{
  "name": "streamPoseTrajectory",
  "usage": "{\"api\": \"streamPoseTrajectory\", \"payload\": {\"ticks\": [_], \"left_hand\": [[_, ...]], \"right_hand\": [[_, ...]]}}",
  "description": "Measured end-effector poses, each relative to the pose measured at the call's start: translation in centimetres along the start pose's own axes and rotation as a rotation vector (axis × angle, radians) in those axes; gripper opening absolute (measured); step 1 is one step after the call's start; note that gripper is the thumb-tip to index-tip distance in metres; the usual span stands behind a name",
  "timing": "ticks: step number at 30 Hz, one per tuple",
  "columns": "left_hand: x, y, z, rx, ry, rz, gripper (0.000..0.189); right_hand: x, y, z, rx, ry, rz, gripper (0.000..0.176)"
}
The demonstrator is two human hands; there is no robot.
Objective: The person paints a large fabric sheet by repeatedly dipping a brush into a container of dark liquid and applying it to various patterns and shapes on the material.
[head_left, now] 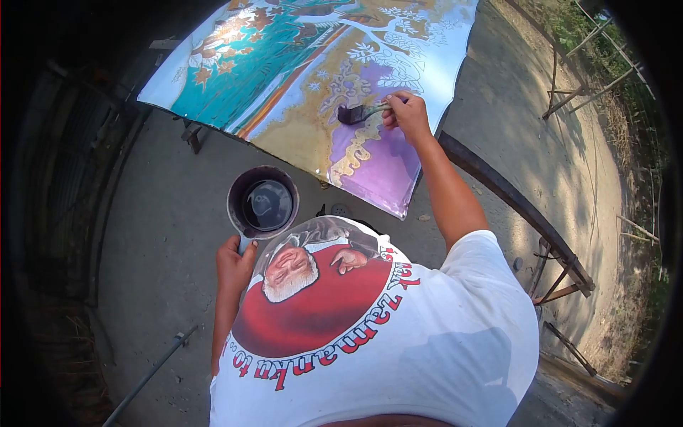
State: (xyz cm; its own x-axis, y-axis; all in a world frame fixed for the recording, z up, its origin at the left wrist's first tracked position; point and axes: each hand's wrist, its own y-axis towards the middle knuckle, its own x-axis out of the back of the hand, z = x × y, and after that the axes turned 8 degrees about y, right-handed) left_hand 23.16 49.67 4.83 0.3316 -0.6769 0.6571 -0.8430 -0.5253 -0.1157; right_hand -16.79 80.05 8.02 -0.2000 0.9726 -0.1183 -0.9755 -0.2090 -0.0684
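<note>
My right hand [406, 116] is closed around the handle of a flat paintbrush [353, 114], whose bristles look soaked in dark purple. The brush head is over the stretched cloth [284, 146], at the border of a tan area and a purple patch [380, 171]. Teal water shapes, orange leaves and white plant outlines cover other parts of the cloth. Down on the left, my left hand [235, 260] grips the handle of a round dipper [262, 202] holding dark liquid. The dipper is held near my shirt, apart from the cloth.
A long dark beam [516, 199] on wooden supports runs along the right. Under the cloth lies grey concrete ground [160, 192]. A thin pole [153, 373] slants at the lower left. Bamboo poles [605, 92] and greenery stand at the far right.
</note>
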Motion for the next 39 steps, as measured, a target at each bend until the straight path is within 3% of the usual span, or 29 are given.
{"api": "streamPoseTrajectory", "payload": {"ticks": [1, 4, 7, 8, 9, 11, 12, 14, 15, 17, 19, 20, 22, 28, 36, 39], "left_hand": [[0.2, 0.1, 0.0, -0.001, 0.003, -0.002, 0.036], [0.3, 0.5, 0.0, 0.022, -0.019, 0.028, 0.035], [0.7, 0.5, -1.3, 0.020, -0.002, 0.038, 0.034], [0.8, 0.4, -1.9, 0.006, -0.001, 0.034, 0.034], [0.8, 0.5, -2.3, -0.009, -0.002, 0.028, 0.034], [0.7, 0.8, -2.4, -0.006, -0.023, 0.027, 0.034], [0.8, 0.7, -2.6, 0.002, -0.040, 0.026, 0.034], [0.7, 0.7, -2.7, 0.021, -0.050, 0.029, 0.034], [0.6, 0.6, -2.6, 0.040, -0.060, 0.036, 0.034], [0.4, 0.4, -2.3, 0.052, -0.073, 0.026, 0.035], [0.1, 0.3, -2.2, 0.058, -0.083, 0.017, 0.035], [0.0, 0.2, -2.3, 0.064, -0.069, 0.001, 0.035], [-0.3, -0.3, -2.2, 0.067, -0.052, -0.018, 0.035], [-1.2, -0.9, 0.2, 0.116, -0.029, -0.055, 0.036], [-1.4, -3.6, -2.0, 0.222, -0.083, -0.131, 0.033], [-0.3, -5.5, -5.4, 0.300, -0.081, -0.141, 0.031]], "right_hand": [[-0.7, -1.3, 1.2, -0.080, -0.070, 0.164, 0.023], [-5.9, -5.2, 4.0, 0.060, 0.038, 0.366, 0.023], [-10.8, -9.8, 5.5, 0.062, -0.086, 0.766, 0.018], [-12.0, -10.8, 5.1, 0.272, -0.279, 0.883, 0.017], [-12.8, -11.6, 3.9, 0.275, -0.279, 0.882, 0.017], [-13.9, -12.2, 1.2, 0.583, -0.498, 0.970, 0.017], [-13.7, -12.3, 1.5, 0.584, -0.498, 0.972, 0.017], [-12.5, -12.0, 2.5, -0.020, -0.290, 0.866, 0.019], [-11.7, -11.6, 2.6, -0.020, -0.293, 0.874, 0.019], [-9.2, -10.0, 2.5, -0.239, 0.169, 0.647, 0.024], [-6.8, -7.4, 1.8, -0.256, 0.350, 0.538, 0.029], [-6.1, -5.9, 1.5, -0.255, 0.349, 0.542, 0.029], [-4.9, -2.7, 0.8, -0.211, 0.328, 0.278, 0.026], [-3.7, 10.1, -4.0, -0.118, 0.336, -0.014, 0.027], [-3.9, 21.4, -3.1, -0.025, 0.279, -0.273, 0.023], [-3.8, 23.8, -2.0, 0.038, 0.259, -0.365, 0.024]]}}
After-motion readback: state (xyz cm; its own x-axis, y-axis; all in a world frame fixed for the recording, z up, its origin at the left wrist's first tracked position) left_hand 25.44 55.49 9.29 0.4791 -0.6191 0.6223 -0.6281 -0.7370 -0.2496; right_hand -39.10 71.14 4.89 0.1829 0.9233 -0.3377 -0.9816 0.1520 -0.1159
